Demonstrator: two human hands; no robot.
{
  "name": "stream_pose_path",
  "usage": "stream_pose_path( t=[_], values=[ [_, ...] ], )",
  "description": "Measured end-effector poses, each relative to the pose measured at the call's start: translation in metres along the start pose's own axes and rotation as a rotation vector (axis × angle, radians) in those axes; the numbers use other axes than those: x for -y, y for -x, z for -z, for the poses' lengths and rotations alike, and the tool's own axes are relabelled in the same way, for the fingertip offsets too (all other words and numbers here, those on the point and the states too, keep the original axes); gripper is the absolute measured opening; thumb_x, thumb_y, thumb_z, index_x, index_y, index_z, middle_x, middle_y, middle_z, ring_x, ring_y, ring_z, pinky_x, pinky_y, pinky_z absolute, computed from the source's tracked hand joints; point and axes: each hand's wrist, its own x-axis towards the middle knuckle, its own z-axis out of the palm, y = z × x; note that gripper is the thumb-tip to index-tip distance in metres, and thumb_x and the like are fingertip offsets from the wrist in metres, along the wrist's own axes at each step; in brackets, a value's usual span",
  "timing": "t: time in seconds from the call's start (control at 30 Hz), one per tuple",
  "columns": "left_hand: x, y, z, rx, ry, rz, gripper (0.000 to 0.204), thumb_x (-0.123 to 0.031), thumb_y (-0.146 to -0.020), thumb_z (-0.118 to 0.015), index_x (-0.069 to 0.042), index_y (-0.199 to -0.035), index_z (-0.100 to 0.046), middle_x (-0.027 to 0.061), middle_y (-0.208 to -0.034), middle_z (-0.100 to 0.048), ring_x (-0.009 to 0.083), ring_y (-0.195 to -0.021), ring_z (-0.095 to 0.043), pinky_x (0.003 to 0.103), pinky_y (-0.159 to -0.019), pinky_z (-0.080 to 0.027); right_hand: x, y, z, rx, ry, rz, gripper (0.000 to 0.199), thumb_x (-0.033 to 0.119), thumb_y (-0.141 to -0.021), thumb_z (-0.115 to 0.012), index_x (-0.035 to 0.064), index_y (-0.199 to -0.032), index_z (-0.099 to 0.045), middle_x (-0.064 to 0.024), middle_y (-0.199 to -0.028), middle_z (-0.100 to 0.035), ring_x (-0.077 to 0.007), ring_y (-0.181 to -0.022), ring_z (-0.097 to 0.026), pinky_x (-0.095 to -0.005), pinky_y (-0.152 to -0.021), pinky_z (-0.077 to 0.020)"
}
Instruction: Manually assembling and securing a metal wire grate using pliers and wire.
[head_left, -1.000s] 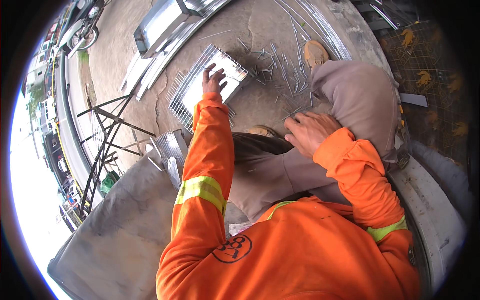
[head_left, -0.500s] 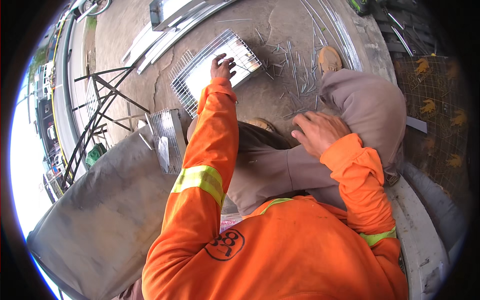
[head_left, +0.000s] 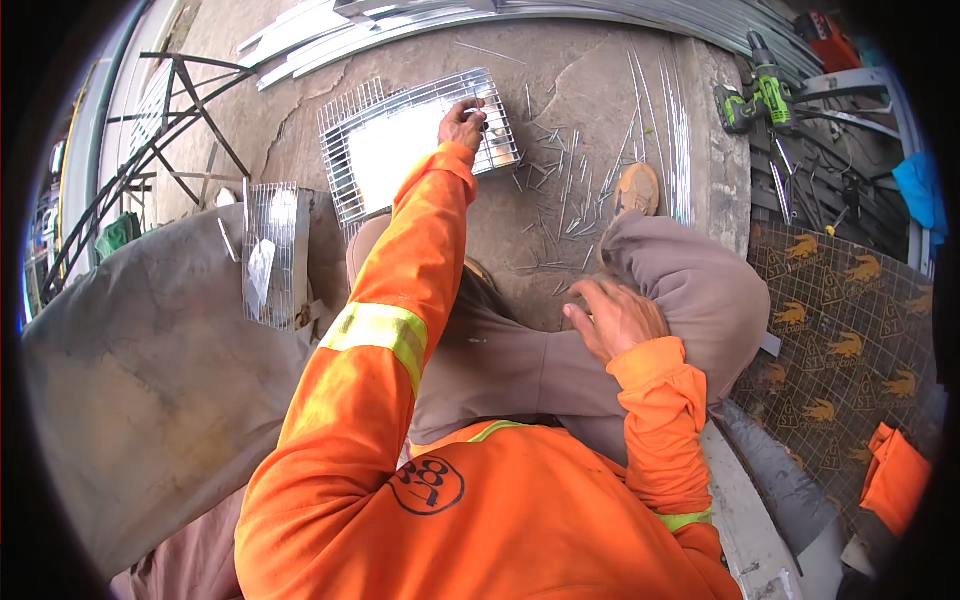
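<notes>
My left hand (head_left: 462,123) fingers are curling onto the top wire of a wire mesh cage (head_left: 415,140), gripping its far-right edge; the cage is lying flat on the concrete directly under them. Cut wire rods (head_left: 560,200) are lying scattered just right of those fingers. My right hand (head_left: 612,318) fingers are spreading loosely, resting on my brown-trousered knee (head_left: 690,290).

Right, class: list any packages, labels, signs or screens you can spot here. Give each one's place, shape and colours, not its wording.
Round emblem: on the chest of the orange work shirt, near the lower middle; a dark outline print.
Patterned sheet: flat at the right, beside the raised knee; dark brown with rows of repeated gold emblems.
No packages, signs or screens are in view.
</notes>
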Motion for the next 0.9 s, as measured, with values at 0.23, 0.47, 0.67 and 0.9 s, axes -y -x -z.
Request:
stream_pose_path(
  t=[0.23, 0.47, 0.67, 0.9],
  values=[
    [-0.010, 0.041, 0.001, 0.003, 0.116, -0.065, 0.020, -0.008, -0.089, -0.064, -0.010, -0.109, -0.065, 0.0052, -0.093, -0.067, 0.0125, -0.080, -0.063, 0.028, -0.067, -0.052, 0.013, -0.010, 0.000, 0.048, -0.017, -0.029, 0.024, 0.032, -0.092, -0.062, 0.0145, -0.108, -0.061, -0.0077, -0.094, -0.066, -0.0322, -0.085, -0.064, -0.0444, -0.070, -0.0496],
    [-0.007, 0.053, 0.004, 0.132, -0.161, -0.072, 0.022, -0.015, -0.093, -0.059, -0.013, -0.115, -0.059, 0.0046, -0.096, -0.064, 0.0123, -0.088, -0.058, 0.029, -0.075, -0.049, 0.028, -0.017, 0.001, 0.181, 0.020, -0.104, 0.025, 0.034, -0.093, -0.059, 0.0151, -0.109, -0.060, -0.0071, -0.103, -0.067, -0.0331, -0.094, -0.064, -0.0471, -0.078, -0.0503],
    [0.000, 0.048, 0.004, 0.087, -0.256, -0.110, 0.017, -0.011, -0.092, -0.057, -0.011, -0.107, -0.066, 0.0032, -0.082, -0.065, 0.0111, -0.076, -0.057, 0.026, -0.070, -0.047, 0.022, -0.015, -0.011, 0.085, 0.086, -0.053, 0.025, 0.034, -0.093, -0.061, 0.0151, -0.109, -0.062, -0.0064, -0.095, -0.068, -0.0310, -0.089, -0.065, -0.0433, -0.074, -0.0501],
    [0.005, 0.039, 0.000, 0.085, -0.101, -0.036, 0.032, -0.008, -0.094, -0.053, -0.015, -0.124, -0.063, 0.0065, -0.089, -0.069, 0.0125, -0.077, -0.060, 0.027, -0.072, -0.049, 0.028, -0.020, -0.009, 0.176, 0.106, -0.147, 0.024, 0.034, -0.094, -0.058, 0.0149, -0.108, -0.060, -0.0072, -0.107, -0.067, -0.0332, -0.097, -0.064, -0.0471, -0.079, -0.0498]
  ],
)
